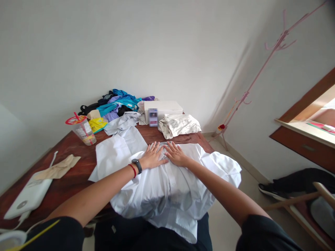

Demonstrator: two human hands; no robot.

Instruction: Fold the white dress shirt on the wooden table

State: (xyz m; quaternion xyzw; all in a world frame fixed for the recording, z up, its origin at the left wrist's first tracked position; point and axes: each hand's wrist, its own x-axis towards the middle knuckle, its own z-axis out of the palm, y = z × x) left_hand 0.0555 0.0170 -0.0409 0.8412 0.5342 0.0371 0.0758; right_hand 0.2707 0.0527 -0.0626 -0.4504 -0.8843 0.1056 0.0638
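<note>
in the head view, the white shirt (170, 188) lies rumpled across the wooden table (85, 160), its near part hanging over the edge toward the person; the left hand (153, 157) and right hand (177, 155) rest flat on its far part, fingers extended, nothing grasped; to smooth it well, i would draw the overhanging cloth up onto the tabletop, then sweep both palms outward from the button line with even pressure, so creases don't bunch again
</note>
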